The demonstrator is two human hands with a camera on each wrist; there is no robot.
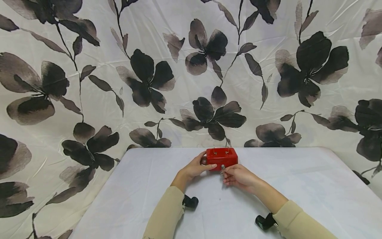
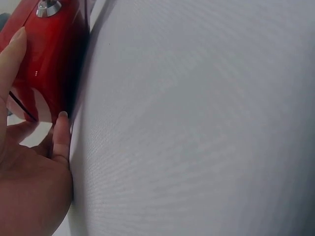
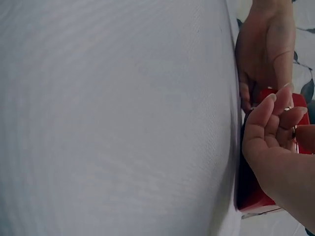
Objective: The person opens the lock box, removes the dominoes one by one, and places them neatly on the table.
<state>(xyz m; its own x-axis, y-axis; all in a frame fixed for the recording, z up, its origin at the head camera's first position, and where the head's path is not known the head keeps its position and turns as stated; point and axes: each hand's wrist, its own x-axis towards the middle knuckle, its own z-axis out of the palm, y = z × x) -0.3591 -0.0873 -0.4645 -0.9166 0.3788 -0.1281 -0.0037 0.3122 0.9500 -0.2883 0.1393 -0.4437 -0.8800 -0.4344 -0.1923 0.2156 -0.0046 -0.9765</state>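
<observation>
A small red cash box (image 1: 213,160) with a wire handle (image 1: 220,150) on its lid stands near the table's far edge. My left hand (image 1: 194,168) grips its left end, thumb along the front and fingers round the side. In the left wrist view, a silver lock (image 2: 48,8) shows on the box's red front. My right hand (image 1: 241,178) is at the front of the box, its thumb and index finger pinching a key on a small ring (image 1: 222,172) at the lock. The fingers hide most of the key. From the right wrist view, the other fingers are loosely curled.
A white cloth covers the table (image 1: 143,186). Behind it hangs a pale curtain (image 1: 179,83) with dark flowers. Black wrist cameras sit under both sleeves, one by the left wrist (image 1: 190,202) and one by the right (image 1: 265,221).
</observation>
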